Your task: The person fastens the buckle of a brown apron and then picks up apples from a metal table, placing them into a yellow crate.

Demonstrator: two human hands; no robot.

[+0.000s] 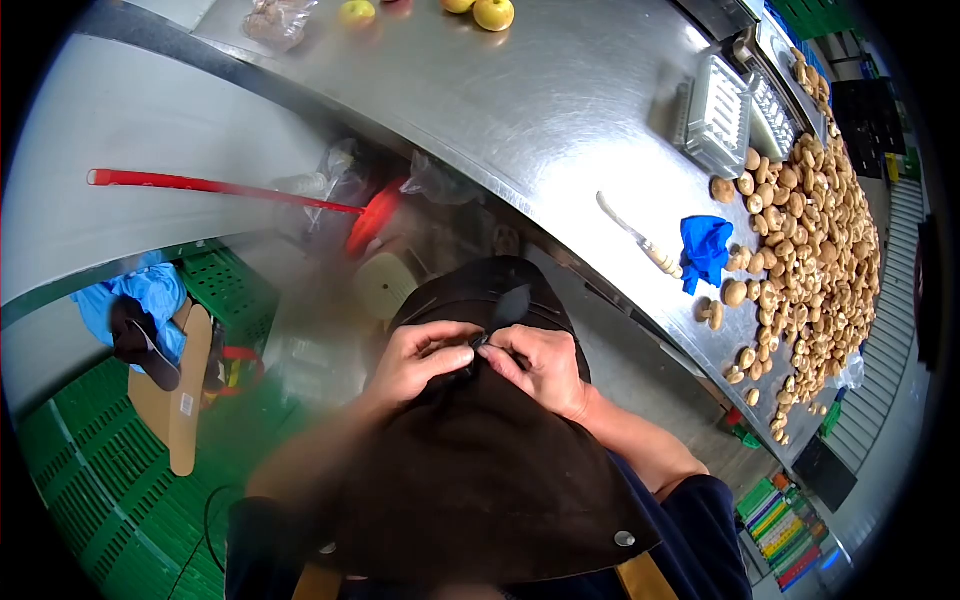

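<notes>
Seen from above, both hands meet at the person's waist over a dark brown apron. The left hand and the right hand are each curled nearly closed, fingertips pinching a small dark fastening on the apron's front edge; what kind of fastening it is cannot be told. The apron hangs directly beneath and between both hands, spreading down toward the camera, with a metal snap near its lower corner. Beyond the hands runs a long steel bench. On it, to the right, lie a knife with a pale handle, a crumpled blue cloth just beside it, and a wide heap of brown mushrooms. At the far end sit several yellow apples. Green plastic crates cover the floor at left.
</notes>
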